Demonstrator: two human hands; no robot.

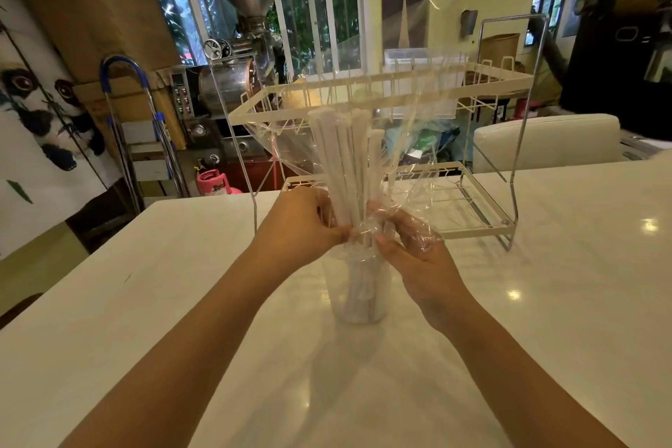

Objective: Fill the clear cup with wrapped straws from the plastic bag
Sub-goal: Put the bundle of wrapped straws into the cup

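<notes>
Behind our pale surface (182,302) a wire rack (400,91) stands clear of the work, leaving room for the clear cup (358,287) upright before us. We keep the plastic bag (407,127) over the cup, likely so its wrapped straws (345,164) drop straight in. Our left hand (302,225) pinches the bundle while our right hand (414,247) clamps bag and straws at the rim.

**Warm indoor light, soft focus, bowed edges**

Daylight enters through the rear windows (320,11), yet the room reads warm and fairly dim. Small ceiling-lamp glints dot the glossy bench (545,302), and soft shadows spread beneath the forearms. Wide-angle distortion curves the frame edges; fine detail is slightly smeared throughout.
</notes>
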